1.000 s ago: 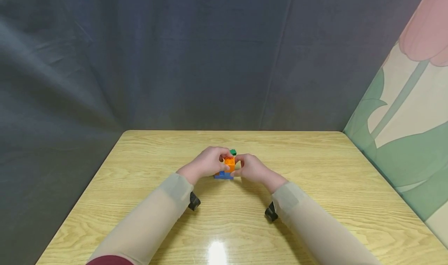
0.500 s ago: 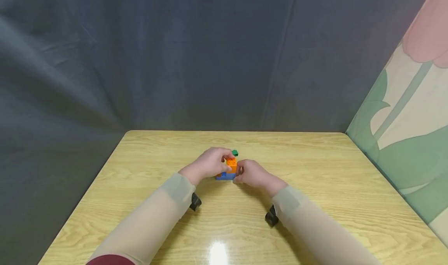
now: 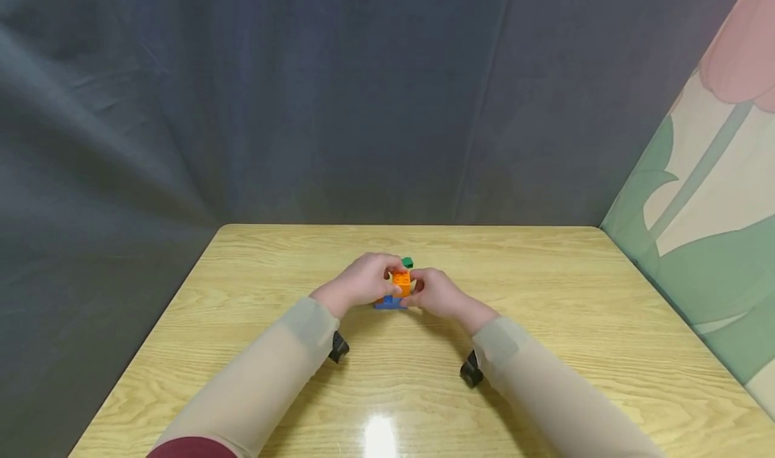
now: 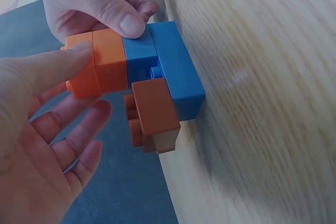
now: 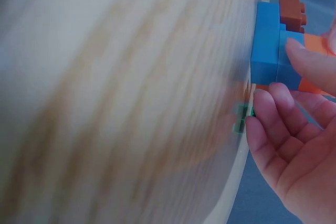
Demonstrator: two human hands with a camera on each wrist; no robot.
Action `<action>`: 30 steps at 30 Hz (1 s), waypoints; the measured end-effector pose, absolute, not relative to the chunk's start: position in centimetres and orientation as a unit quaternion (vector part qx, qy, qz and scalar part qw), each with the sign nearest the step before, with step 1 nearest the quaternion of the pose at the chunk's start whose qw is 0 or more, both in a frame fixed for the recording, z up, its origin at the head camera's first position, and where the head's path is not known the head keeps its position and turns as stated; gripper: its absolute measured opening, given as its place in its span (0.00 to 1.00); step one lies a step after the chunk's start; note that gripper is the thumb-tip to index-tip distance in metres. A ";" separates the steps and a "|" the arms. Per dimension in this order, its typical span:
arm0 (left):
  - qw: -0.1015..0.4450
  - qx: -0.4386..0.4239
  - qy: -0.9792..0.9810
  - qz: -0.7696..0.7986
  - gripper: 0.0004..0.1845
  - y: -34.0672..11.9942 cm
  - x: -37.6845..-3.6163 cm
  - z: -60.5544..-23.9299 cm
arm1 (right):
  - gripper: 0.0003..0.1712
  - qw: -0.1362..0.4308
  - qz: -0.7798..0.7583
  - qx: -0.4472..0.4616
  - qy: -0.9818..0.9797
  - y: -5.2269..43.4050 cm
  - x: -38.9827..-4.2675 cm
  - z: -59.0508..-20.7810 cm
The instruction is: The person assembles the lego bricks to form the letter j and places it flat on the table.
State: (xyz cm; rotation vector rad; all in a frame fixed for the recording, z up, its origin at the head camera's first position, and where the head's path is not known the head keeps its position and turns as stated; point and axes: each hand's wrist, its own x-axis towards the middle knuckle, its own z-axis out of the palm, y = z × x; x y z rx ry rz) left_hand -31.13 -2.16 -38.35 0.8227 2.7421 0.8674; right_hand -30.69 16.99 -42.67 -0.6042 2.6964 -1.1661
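Note:
A small tower of toy building bricks stands on the table between both hands. Its base is a long blue brick (image 4: 178, 66), with a smaller blue brick (image 4: 139, 51) on top and two orange bricks (image 4: 109, 59) above that. My left hand (image 3: 364, 280) pinches the top orange brick, thumb on its near side. Lower down, my right hand (image 3: 442, 292) grips the smaller blue brick, its thumb (image 5: 298, 50) flat on the side and fingers behind. A brown brick (image 4: 155, 109) sits beside the blue ones at the left; I cannot tell whether it is joined.
Behind the tower lies a green brick (image 3: 408, 262), partly hidden by the left hand. The wooden table (image 3: 387, 370) ends at a dark curtain (image 3: 363, 108) at the back. A wall with a tulip picture (image 3: 714, 209) borders the right side.
The right hand dipped toward the base half a second ago and has risen again, its thumb now over the blue brick. The left hand has kept its hold on the orange brick.

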 end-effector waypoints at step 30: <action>0.088 0.227 0.956 0.163 0.30 -2.5 -36.3 -40.7 | 0.13 0.082 -0.364 -0.165 0.913 16.4 -30.4 -42.6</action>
